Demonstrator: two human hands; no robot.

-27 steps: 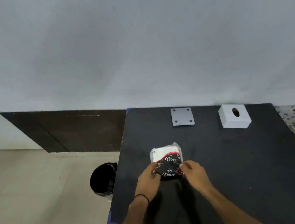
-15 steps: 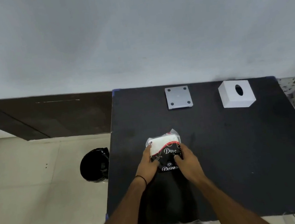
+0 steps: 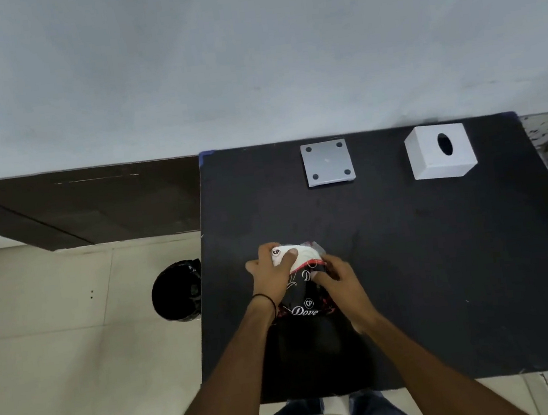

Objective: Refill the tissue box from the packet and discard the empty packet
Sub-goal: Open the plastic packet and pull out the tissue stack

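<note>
One tissue packet (image 3: 304,286) lies on the black worktop (image 3: 410,259), with one white tissue box (image 3: 440,151), one grey plate (image 3: 327,162) and one bin (image 3: 176,291) nearby. Left hand (image 3: 272,276) has moved up; its fingers (image 3: 289,257) now clamp the packet's white end, while the right hand (image 3: 341,285) pinches its edge.
</note>
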